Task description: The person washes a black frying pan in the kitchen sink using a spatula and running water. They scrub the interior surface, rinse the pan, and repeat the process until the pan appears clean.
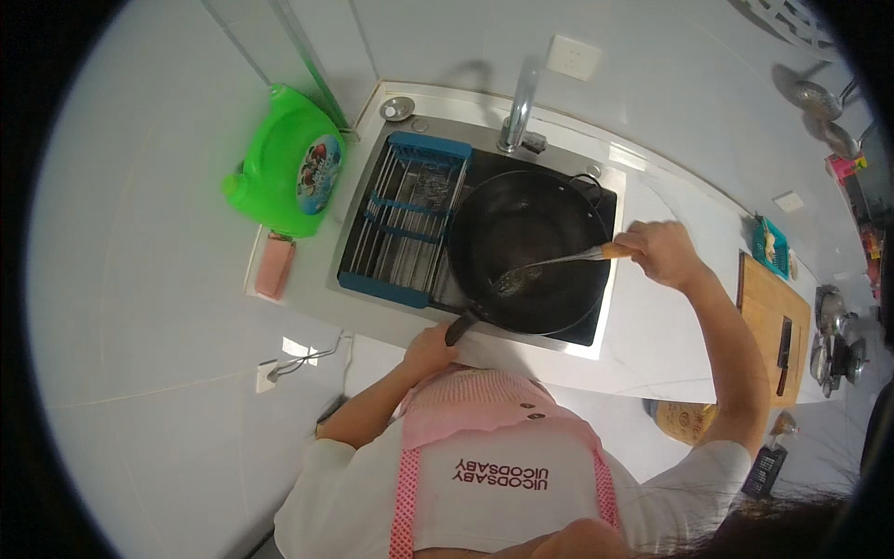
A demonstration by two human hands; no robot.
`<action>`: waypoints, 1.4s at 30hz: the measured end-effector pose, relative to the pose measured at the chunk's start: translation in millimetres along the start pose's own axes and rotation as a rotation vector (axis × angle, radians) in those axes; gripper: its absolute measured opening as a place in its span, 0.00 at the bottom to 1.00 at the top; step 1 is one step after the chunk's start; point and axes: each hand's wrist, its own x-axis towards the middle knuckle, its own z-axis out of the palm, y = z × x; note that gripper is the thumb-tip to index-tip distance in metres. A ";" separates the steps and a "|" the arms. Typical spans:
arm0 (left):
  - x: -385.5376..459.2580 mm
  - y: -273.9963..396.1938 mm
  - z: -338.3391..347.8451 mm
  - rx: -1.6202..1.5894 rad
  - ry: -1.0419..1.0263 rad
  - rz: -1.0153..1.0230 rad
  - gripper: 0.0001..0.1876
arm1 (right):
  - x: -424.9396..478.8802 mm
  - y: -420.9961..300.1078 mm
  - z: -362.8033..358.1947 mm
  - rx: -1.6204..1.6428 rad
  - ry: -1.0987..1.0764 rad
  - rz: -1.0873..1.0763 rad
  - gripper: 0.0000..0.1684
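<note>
A large black wok (524, 237) rests over the right part of the sink, tilted little if at all. My left hand (431, 351) is closed on the wok's black handle (462, 328) at the near left. On the far side the wok has a small loop handle (587, 187). With my right hand (660, 253) I grip the wooden end of a long-handled utensil (569, 257). Its metal shaft slants down into the wok; the head, at the wok's near left inside, is blurred, and I cannot tell its kind.
Left of the wok, a blue-ended draining rack (384, 290) spans the sink. Behind stands a chrome faucet (518, 115). A green detergent jug (283, 168) and pink sponge (275, 267) lie at the left. Far right are a wooden cutting board (761, 307), a knife (784, 356) and a teal basket (777, 262).
</note>
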 end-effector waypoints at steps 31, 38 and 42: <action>6.0 -1.3 -4.2 0.065 -0.054 0.027 0.21 | -47.7 -141.5 137.6 2.028 0.164 0.997 0.18; 1.3 8.5 -8.7 -0.003 -0.075 0.002 0.21 | -115.9 -152.9 115.7 1.449 0.251 1.108 0.37; 0.4 7.0 -7.6 -0.004 -0.052 0.001 0.20 | -128.0 -162.5 107.2 1.494 0.267 1.164 0.40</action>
